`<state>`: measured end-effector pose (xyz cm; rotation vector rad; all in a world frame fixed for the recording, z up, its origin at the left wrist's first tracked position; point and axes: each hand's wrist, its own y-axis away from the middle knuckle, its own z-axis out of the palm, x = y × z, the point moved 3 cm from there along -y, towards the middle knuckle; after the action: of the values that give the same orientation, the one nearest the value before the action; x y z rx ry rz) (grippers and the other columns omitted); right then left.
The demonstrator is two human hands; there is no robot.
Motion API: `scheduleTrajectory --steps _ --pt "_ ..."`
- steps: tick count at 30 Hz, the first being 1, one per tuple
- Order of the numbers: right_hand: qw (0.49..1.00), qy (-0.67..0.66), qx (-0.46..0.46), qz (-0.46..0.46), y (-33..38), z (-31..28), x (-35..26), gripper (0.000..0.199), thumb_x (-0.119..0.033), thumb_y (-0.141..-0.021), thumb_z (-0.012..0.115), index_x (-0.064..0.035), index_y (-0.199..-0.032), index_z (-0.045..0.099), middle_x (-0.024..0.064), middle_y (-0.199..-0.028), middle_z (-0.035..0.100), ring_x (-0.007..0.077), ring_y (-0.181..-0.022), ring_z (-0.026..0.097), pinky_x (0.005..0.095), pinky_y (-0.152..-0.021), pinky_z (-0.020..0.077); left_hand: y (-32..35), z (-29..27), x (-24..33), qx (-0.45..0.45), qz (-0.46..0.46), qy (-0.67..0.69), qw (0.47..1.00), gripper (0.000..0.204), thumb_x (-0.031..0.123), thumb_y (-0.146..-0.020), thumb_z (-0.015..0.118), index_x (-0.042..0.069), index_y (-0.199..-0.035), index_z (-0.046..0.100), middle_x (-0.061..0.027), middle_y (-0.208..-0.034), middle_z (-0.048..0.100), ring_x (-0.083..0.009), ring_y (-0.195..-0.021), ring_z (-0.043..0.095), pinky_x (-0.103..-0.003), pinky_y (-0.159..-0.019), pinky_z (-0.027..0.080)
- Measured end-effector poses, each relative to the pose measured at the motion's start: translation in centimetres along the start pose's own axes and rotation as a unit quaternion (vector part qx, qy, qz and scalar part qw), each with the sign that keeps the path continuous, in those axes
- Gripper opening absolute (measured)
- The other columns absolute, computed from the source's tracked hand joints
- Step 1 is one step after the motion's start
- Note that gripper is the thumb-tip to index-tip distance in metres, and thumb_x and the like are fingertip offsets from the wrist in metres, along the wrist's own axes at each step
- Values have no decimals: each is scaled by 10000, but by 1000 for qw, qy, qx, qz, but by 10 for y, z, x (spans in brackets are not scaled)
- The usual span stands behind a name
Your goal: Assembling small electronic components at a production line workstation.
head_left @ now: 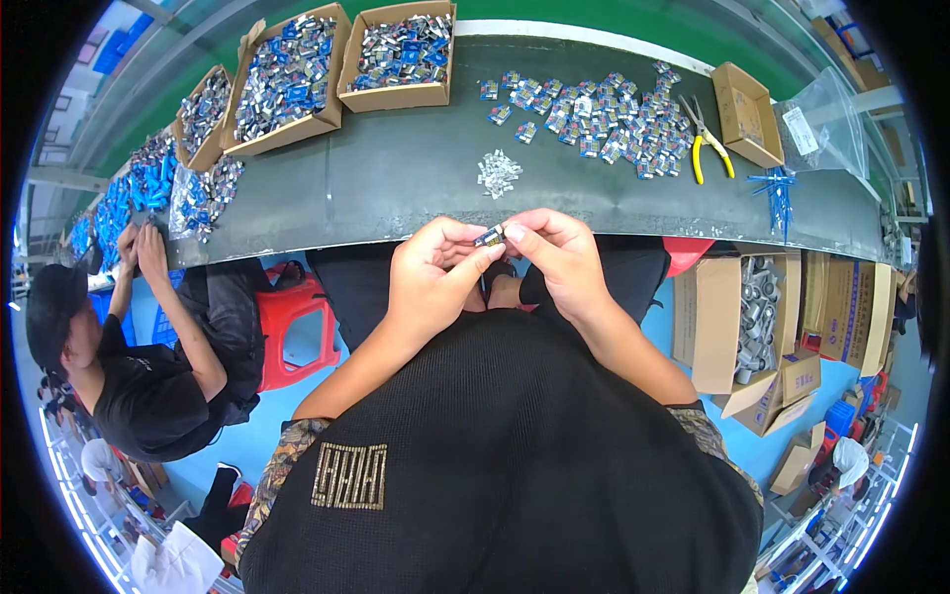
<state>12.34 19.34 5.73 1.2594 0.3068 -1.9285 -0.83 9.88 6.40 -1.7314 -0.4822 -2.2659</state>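
Note:
Just past the table's near edge, my left hand [432,269] pinches a small dark, silver and blue part [488,238] between thumb and fingers. My right hand [564,259] is closed at the part's other end, its thumb and forefinger pressed together there. Fingertips cover some of the part, so its exact kind cannot be made out. On the table [396,183] beyond my hands lies a little heap of clear and whitish pieces [499,173]. Farther off, many small blue-and-silver parts [614,119] are spread out flat.
Cartons of similar parts [400,97] stand at the back left. Yellow-handled pliers [709,148], an open carton [748,114], a plastic bag [826,129] and blue ties [776,193] lie right. A co-worker [129,366] sits left by a red stool [295,332]. An open floor carton [757,317] holds metal parts.

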Motion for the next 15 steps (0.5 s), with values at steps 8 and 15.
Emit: scheduleTrajectory --steps 8,15 --pt "994 101 -32 -19 -3 -10 2 146 -97 -921 629 32 -988 641 75 -939 677 114 -845 622 276 -768 507 0 -4 -2 -10 -33 3 999 205 -71 -837 666 -67 -1021 574 -156 -993 672 -182 -921 671 -284 -831 542" --pt "997 76 -18 -7 -4 -8 -4 137 -83 -909 639 36 -976 647 71 -942 656 119 -849 609 269 -771 494 -1 1 -2 -17 -39 25 999 192 -47 -859 651 -72 -1040 591 -145 -991 675 -178 -905 670 -284 -814 546"
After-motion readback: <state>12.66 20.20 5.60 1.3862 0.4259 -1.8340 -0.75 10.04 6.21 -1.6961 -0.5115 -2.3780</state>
